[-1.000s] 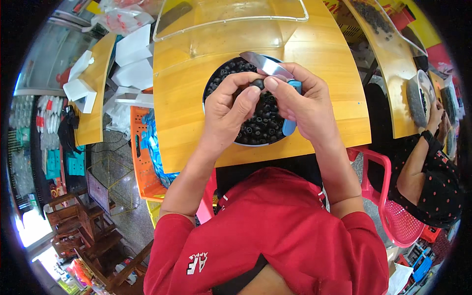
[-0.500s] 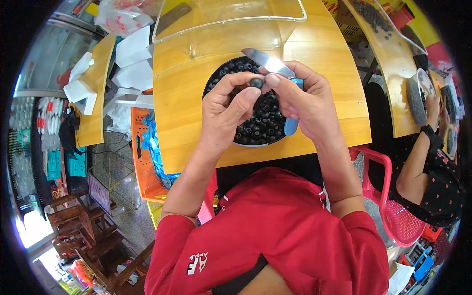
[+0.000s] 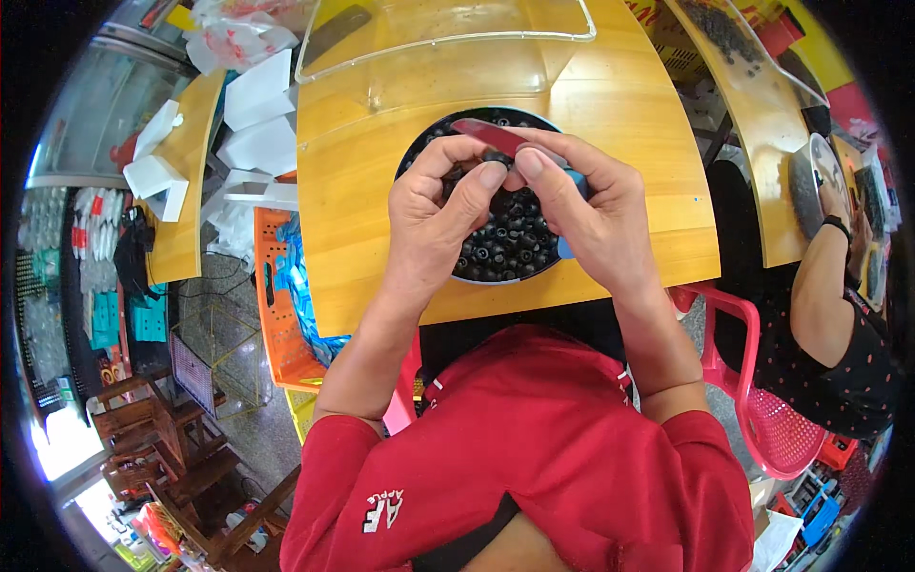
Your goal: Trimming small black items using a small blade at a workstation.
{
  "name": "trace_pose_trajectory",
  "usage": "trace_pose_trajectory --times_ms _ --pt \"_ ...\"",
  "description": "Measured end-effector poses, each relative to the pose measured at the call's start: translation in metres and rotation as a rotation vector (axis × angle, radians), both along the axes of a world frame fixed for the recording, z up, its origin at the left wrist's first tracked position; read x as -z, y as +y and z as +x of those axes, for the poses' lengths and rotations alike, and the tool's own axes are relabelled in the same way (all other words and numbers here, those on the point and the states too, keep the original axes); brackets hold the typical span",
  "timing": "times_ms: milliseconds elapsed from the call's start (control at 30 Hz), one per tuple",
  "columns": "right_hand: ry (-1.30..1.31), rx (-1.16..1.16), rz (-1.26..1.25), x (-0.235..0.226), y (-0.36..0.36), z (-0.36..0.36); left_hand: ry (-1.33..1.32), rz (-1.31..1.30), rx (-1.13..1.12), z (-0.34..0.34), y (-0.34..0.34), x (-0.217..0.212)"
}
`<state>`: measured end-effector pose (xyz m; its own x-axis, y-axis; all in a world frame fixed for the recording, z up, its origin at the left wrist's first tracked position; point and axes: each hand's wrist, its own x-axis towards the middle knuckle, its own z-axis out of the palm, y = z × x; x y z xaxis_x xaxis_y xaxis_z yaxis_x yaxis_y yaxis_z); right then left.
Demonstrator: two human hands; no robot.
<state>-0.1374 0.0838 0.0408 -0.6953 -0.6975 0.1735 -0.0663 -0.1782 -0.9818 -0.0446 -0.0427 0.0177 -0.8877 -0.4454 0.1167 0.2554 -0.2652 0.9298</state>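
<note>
Your left hand and right hand meet over the bowl, which sits in a round hole in the yellow desk. The bowl is full of small dark round pieces. Between your left thumb and forefinger, at the point where both hands touch, you pinch one dark piece; those fingers are narrow, closed on it. Most of the piece is hidden by your fingertips, so its exact shape cannot be told.

Your right hand is closed around a knife: the blue handle pokes out below the palm, and the flat blade runs up and to the left, out past your thumb. The blade's long axis lies on a slant, from lower right to upper left, and it passes just above the pinched piece, touching or nearly touching it. So the piece lies directly left of your right thumb and just under the blade, with both hands equally near it; the left holds, the right carries the edge.

A clear plastic cover lies on the desk beyond the bowl. To your right another person sits at a neighbouring desk with a hand at their own bowl. To your left, below the desk edge, stands an orange crate, with white boxes further up.
</note>
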Motion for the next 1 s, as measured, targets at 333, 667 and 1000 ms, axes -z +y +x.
trace_pose_trajectory --times_ms 333,667,1000 --pt "0.07 0.022 0.008 0.004 -0.001 -0.003 0.029 -0.007 -0.018 0.001 0.0 0.004" --pt "-0.283 -0.031 -0.109 0.014 0.004 -0.011 0.136 0.421 0.112 0.003 -0.029 -0.004" --pt "-0.321 -0.029 -0.067 0.022 0.014 -0.021 -0.43 -0.73 0.242 0.031 -0.063 -0.022"
